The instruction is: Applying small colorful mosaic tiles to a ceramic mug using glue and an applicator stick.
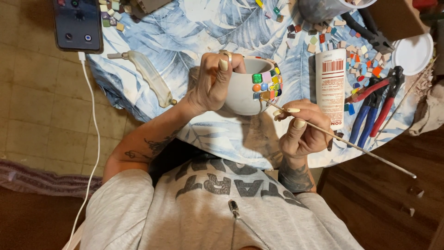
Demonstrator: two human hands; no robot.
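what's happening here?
A person is working on a round grey pot partly covered with coloured mosaic tiles. The left hand grips the pot by its rim above a table with a blue leaf-print cloth. The right hand holds a thin stick, its tip touching the tiled patch. Loose tiles, a white tube and red and blue nippers lie to the right; a phone sits top left.

Left hand (pixel 213 85) grips a round white pot (pixel 243 95) by the rim, held above the desk (pixel 194 32). Coloured mosaic tiles (pixel 267 84) cover part of the pot's side. Right hand (pixel 303 129) holds a thin stick (pixel 351 145), tip touching the tiles. Glue tube (pixel 331 85), tile nippers (pixel 374 109) and loose tiles (pixel 358 60) lie just beside.
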